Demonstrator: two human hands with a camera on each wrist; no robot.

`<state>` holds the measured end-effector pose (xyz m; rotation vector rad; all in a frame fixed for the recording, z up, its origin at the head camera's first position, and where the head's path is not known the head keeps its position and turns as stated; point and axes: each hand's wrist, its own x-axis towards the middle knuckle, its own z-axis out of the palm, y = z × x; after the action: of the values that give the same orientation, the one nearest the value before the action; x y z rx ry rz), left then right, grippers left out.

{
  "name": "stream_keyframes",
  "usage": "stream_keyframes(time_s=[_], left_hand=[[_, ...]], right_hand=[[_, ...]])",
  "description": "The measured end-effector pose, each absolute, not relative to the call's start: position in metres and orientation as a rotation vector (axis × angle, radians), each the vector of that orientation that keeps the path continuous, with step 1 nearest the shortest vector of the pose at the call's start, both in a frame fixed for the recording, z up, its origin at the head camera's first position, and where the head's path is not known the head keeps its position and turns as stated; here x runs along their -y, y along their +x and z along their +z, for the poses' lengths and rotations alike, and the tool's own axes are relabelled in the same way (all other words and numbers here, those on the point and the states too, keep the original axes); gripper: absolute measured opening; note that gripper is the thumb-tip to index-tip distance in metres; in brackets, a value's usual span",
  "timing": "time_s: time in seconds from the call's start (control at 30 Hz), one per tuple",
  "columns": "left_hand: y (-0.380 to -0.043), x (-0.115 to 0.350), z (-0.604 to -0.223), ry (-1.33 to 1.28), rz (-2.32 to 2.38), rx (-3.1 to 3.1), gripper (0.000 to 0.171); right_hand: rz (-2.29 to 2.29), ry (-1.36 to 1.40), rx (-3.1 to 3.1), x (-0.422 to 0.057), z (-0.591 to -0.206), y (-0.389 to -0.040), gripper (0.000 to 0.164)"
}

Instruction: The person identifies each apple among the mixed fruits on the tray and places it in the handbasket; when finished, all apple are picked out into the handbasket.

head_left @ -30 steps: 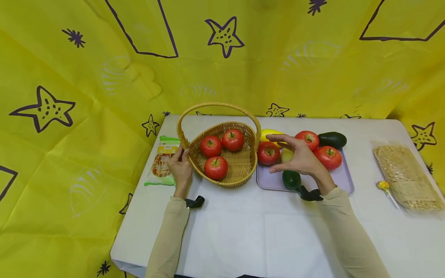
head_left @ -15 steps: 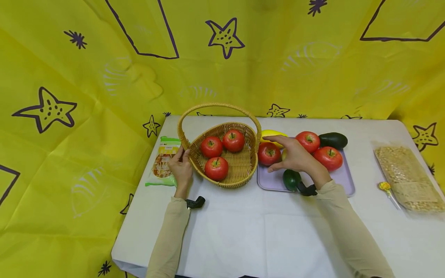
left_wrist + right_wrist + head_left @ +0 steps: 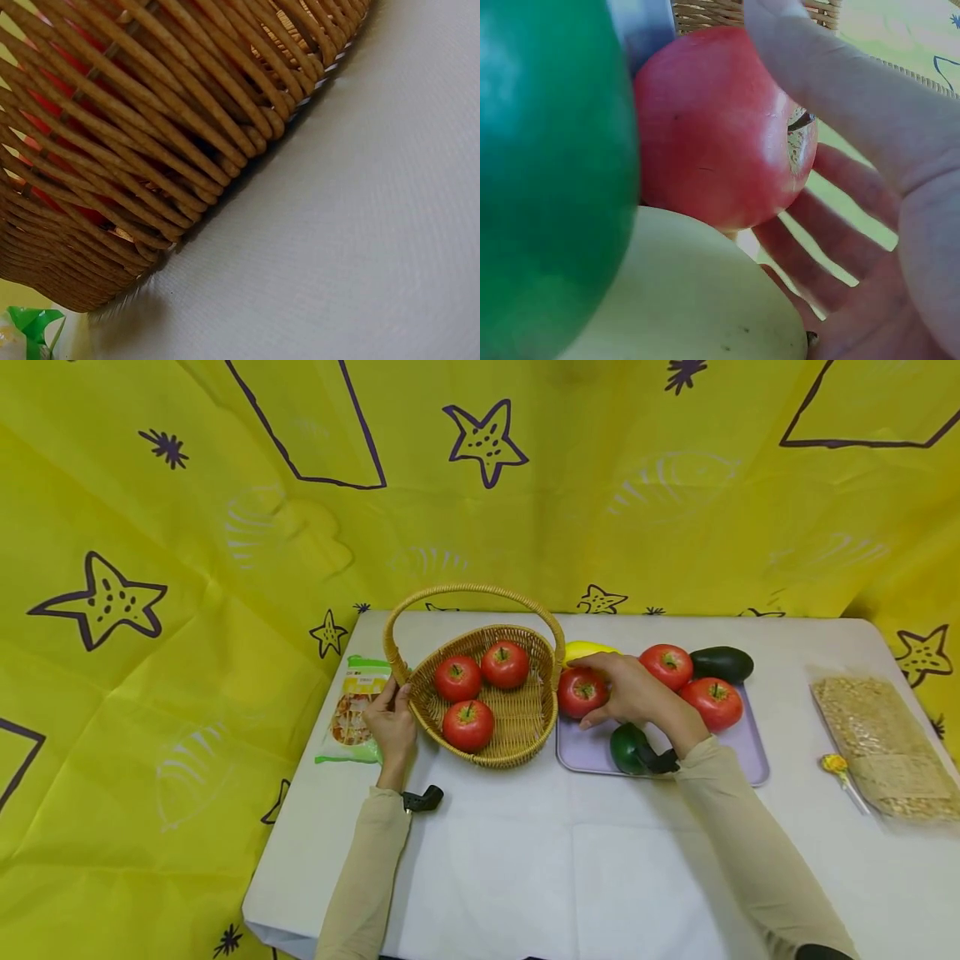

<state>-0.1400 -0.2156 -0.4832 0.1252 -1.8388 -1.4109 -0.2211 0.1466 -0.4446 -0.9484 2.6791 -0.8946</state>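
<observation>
My left hand (image 3: 392, 727) holds the left side of a wicker basket (image 3: 517, 739), thumb at the rim near the handle's base. Inside lie three red apples (image 3: 468, 725). Over the lavender tray (image 3: 588, 760), my right hand (image 3: 637, 693) has its thumb in front of another red apple (image 3: 582, 692) and its fingers round the far side. In the right wrist view, the thumb overlaps this apple (image 3: 712, 127), fingers spread behind. A pale yellow-green fruit (image 3: 682, 292) and a smooth green fruit (image 3: 547, 172) lie close by. The left wrist view shows the basket's woven side (image 3: 150, 112), not the hand.
On the tray's right half are two more red apples (image 3: 712, 703) and a dark green fruit (image 3: 722, 665). A yellow fruit (image 3: 588, 650) lies behind. A food packet (image 3: 352, 710) is left of the basket; a bag of oats (image 3: 881, 747) and a lollipop (image 3: 835, 765) are far right.
My right hand has moved left and down round the apple at the tray's left end, narrowing the gap between thumb and fingers. The left hand and basket stay put.
</observation>
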Motion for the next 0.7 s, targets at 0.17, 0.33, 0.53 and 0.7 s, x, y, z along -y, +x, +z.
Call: stream_keyframes(time_s=[0.17, 0.33, 0.53, 0.7], left_hand=[[-0.1403, 0.2156, -0.4836, 0.115, -1.406, 1.828, 0.029], [-0.1412, 0.2158, -0.4846, 0.104, -1.417, 1.821, 0.030], [-0.1412, 0.2159, -0.4850, 0.114, -1.414, 1.823, 0.030], [-0.1409, 0.2159, -0.4843, 0.117, -1.408, 1.830, 0.030]], right_hand=[[-0.837, -0.870, -2.679, -0.1439, -0.4431, -0.2250, 0.092], [-0.805, -0.818, -2.664, -0.1419, -0.4429, -0.2283, 0.091], [-0.781, -0.781, -2.642, -0.1407, -0.4430, -0.2311, 0.090], [-0.775, -0.772, -2.635, -0.1396, -0.4426, -0.2309, 0.086]])
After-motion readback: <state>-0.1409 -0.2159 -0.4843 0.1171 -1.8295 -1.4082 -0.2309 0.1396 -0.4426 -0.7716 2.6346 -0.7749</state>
